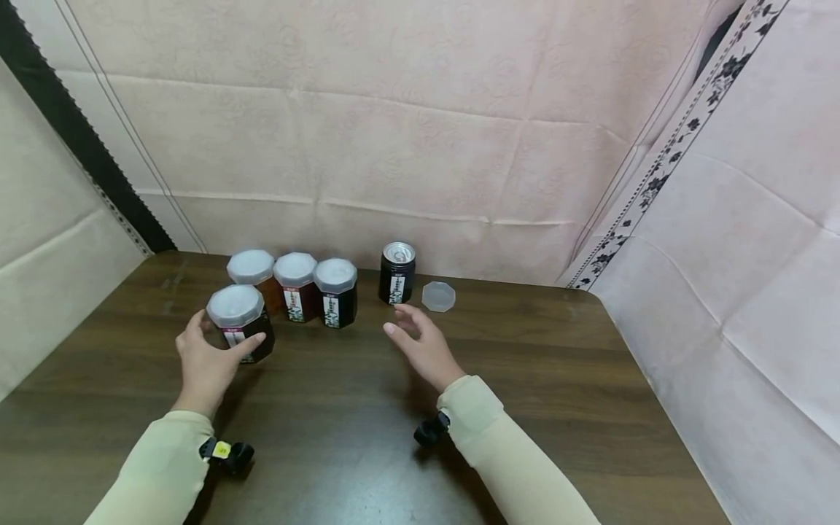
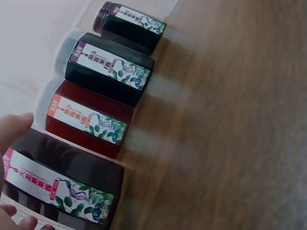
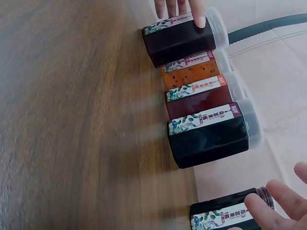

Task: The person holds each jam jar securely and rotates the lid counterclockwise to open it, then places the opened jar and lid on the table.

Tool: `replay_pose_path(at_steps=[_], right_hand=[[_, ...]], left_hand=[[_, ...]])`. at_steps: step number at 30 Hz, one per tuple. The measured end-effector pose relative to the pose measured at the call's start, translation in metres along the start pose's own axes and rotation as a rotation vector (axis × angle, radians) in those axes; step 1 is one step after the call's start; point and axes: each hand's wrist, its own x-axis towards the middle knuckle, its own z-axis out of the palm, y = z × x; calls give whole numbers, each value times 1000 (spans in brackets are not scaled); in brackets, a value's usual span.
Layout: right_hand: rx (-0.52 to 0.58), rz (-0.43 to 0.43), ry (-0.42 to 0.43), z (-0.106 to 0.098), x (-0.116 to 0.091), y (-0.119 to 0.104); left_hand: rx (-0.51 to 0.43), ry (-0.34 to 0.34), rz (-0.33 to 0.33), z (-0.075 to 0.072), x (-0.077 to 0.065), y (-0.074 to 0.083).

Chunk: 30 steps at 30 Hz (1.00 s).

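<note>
At the left, my left hand (image 1: pixel 206 364) grips a dark jar (image 1: pixel 262 332) with a frosted white lid, thumb on the near side and fingers round the far left. Its pink-and-white label faces the front in the left wrist view. Behind it stand an orange jar (image 3: pixel 189 75), a red jar (image 1: pixel 304 302) and another dark jar (image 1: pixel 339 310), all lidded and upright in a row. My right hand (image 1: pixel 426 348) hovers with relaxed, parted fingers in front of an unlidded dark jar (image 1: pixel 397 281) with a silver pull-tab top, holding nothing.
A loose translucent octagonal lid (image 1: pixel 438 297) lies flat to the right of the unlidded jar. All of it is on a brown wooden table (image 1: pixel 525 408). Pale cloth (image 1: pixel 394 131) hangs directly behind the table's back edge and along both sides.
</note>
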Motion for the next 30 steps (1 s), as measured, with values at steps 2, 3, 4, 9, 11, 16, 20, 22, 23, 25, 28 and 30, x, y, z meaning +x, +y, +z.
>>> replay_pose_path(at_steps=[2,3,4,9,11,16,20,22,23,25,28,30], right_hand=[[2,2,-4,2,0,-2],[4,2,-6,3,1,-2],[0,4,-7,4,1,-3],[2,15,-9,9,2,-7],[0,17,-13,11,3,-9],[4,-1,-25,17,6,-11],[15,-18,-31,22,8,-11],[17,-19,-33,24,9,-12],[16,-18,-34,25,9,-13],[15,-10,-36,27,10,-14],[12,7,-40,30,10,-15],[14,10,-43,31,11,-16]], left_hand=[[-8,-2,3,1,1,-1],[-15,-4,6,1,1,-2],[-22,-3,11,2,2,-2],[-46,-8,9,4,3,-1],[-45,-11,7,4,4,-2],[-38,-24,2,5,8,-4],[-41,-35,-9,6,11,-6],[-44,-37,-1,7,12,-7],[-45,-38,6,7,12,-8],[-42,-40,23,8,14,-9],[-41,-52,39,8,15,-11],[-37,-58,43,9,16,-12]])
